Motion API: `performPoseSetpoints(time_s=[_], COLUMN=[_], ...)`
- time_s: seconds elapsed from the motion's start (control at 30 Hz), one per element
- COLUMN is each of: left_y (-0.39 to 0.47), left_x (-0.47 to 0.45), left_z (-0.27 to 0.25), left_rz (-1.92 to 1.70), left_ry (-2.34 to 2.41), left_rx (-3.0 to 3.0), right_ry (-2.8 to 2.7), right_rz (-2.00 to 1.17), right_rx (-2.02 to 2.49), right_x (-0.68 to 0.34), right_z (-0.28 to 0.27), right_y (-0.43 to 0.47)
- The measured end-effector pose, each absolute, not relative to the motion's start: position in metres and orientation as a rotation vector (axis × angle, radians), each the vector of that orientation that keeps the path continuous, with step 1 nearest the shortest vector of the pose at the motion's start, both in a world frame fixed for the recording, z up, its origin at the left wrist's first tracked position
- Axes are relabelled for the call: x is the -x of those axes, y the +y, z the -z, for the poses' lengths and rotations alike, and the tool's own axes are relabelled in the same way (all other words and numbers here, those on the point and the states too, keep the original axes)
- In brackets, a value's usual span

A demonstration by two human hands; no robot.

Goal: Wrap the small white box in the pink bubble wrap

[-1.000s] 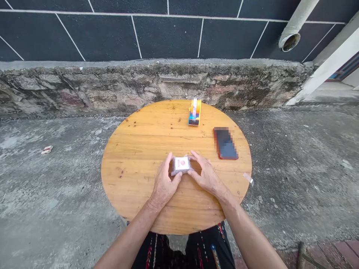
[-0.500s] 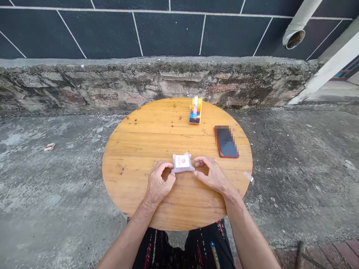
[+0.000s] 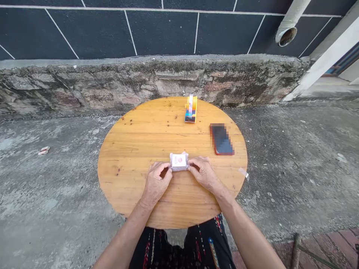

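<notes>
A small package wrapped in bubble wrap, with a white face bearing a red print, lies on the round wooden table in front of me. My left hand pinches its left end between thumb and fingertips. At the opposite end, my right hand has its thumb and fingers closed on the wrap's edge. Both wrists rest low over the near half of the table.
A yellow and blue tape dispenser stands at the table's far side. To the right lies a phone in a red case. A strip of clear tape hangs at the right edge. Behind is a stone ledge.
My right hand has closed in from slightly apart onto the package's right end. My left thumb and fingers have drawn together at the left end. The whole view has shifted slightly.
</notes>
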State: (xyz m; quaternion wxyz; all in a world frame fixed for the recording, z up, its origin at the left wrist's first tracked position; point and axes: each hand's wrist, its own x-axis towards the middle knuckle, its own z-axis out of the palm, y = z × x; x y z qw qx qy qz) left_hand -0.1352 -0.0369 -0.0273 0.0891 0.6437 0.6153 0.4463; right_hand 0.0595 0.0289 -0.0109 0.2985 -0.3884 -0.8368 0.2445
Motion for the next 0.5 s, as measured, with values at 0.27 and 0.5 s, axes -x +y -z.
performPoseSetpoints(time_s=[0.27,0.5], left_y=[-0.0424,-0.0393], left_x=[0.1303,0.1316], left_z=[0.0223,0.0265], left_rz=[-1.379,-1.37], left_ry=[1.796,1.81], left_rx=[-1.843,-1.886], right_ry=[-2.079,-2.161], right_rz=[-0.698,-0.661], right_rx=[1.036,1.039], right_x=[-0.0606,-0.0587], right_z=[0.0145,0.0151], right_y=[0.0297,0.0301])
